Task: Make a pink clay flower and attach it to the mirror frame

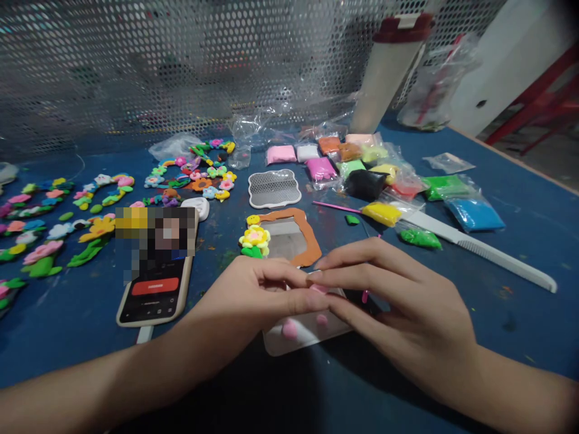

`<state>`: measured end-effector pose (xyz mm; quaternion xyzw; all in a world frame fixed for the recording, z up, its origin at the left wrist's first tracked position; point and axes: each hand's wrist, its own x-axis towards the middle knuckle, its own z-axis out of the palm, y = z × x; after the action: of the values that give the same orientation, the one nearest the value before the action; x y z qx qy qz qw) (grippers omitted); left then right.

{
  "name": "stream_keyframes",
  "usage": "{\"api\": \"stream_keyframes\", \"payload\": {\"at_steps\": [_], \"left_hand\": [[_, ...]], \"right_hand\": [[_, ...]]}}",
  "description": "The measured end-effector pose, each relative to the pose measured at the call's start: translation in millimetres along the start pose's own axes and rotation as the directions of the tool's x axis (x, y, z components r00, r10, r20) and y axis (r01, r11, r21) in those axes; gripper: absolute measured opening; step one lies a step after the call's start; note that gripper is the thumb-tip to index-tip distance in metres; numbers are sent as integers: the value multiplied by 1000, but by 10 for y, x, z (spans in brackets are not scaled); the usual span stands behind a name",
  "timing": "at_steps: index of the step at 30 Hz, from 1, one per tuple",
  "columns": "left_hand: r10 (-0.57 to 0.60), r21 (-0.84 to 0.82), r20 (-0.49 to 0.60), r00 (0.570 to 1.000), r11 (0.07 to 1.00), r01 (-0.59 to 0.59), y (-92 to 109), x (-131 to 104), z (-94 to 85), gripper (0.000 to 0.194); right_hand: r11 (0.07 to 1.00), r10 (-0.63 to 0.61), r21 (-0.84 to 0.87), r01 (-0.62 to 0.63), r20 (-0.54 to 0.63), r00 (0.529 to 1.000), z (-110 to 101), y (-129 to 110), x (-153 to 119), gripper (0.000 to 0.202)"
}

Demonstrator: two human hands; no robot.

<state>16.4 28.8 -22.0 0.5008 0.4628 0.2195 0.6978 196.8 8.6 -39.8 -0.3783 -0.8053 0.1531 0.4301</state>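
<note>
My left hand [253, 295] and my right hand [402, 301] meet at the fingertips over a clear plastic sheet [280, 346]. Pinched between them is a small piece of pink clay [319, 289], partly covered by the fingers. Two little pink clay balls [290, 329] rest on the sheet below. Just beyond my hands lies a small mirror [284, 236] edged with brown clay, with a yellow clay flower [254, 238] and a green leaf on its left side. A pink stick tool [365, 295] shows partly behind my right fingers.
Left stands a phone [156, 271] beside several clay-decorated frames [104, 190]. Farther back lie a plain white-rimmed mirror [274, 188] and several clay packets [321, 170]. A white comb-like knife [506, 259] lies right; a tumbler [389, 72] stands behind, near a perforated metal panel [181, 72].
</note>
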Motion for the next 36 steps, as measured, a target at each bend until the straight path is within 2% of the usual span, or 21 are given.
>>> {"api": "stream_keyframes", "payload": {"at_steps": [3,5,7,9,12,14,15,19,24,28,36], "left_hand": [[59,149,-128,990,988,-40,34,-6,-3,19],[177,370,-171,969,923,-104,33,-20,-37,22],[328,642,-106,939,743,-187,5,-46,-89,17],[408,848,2,913,483,-218,-41,-81,-136,17],[336,980,61,940,160,-121,-101,-124,-155,22],[295,995,84,952,21,-94,-116,-129,-137,20],[281,995,101,954,-19,-100,-118,-122,-126,17],[300,990,138,944,-77,-121,-121,-77,-96,12],[386,979,195,901,-135,-154,-147,-80,-88,14],[398,966,242,885,-184,-182,-139,-100,-76,14],[445,969,243,862,-159,-191,-166,-105,-79,18]], "right_hand": [[999,52,1,-52,1,999,-19,19,0,15],[995,96,-3,-96,5,995,-26,42,-3,15],[992,129,-7,-129,15,992,-27,69,-8,12],[988,157,-2,-157,39,987,-20,95,-13,9],[976,214,18,-219,139,967,3,124,-18,10],[968,240,19,-250,217,946,20,136,-19,12],[966,248,15,-259,243,938,27,140,-20,14],[964,256,-1,-265,266,930,41,153,-22,16],[967,246,-16,-253,283,927,34,164,-21,15],[969,241,-20,-246,281,929,29,169,-27,16],[965,261,-68,-252,226,939,25,167,-25,16]]}}
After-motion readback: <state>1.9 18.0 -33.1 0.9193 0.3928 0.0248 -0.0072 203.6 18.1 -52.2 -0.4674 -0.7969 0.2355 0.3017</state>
